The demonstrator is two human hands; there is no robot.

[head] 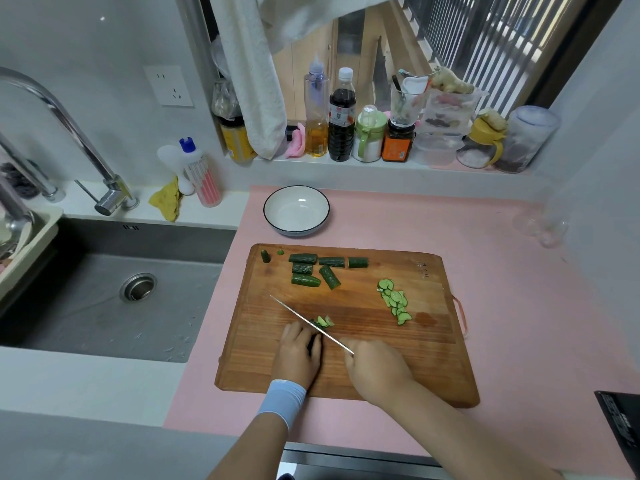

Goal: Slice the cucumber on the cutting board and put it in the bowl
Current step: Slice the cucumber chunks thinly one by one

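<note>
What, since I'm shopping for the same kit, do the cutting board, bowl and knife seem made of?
Cutting board: wood, apparently, brown with visible grain stripes, matte.
Bowl: probably glazed ceramic, glossy white with a highlight and dark rim.
Knife: blade looks like steel, thin, bright and reflective; its handle is hidden in the right hand.

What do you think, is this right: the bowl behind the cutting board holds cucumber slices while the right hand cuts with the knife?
No: the head view shows the bowl empty; the slices lie on the cutting board. The rest holds.
</note>
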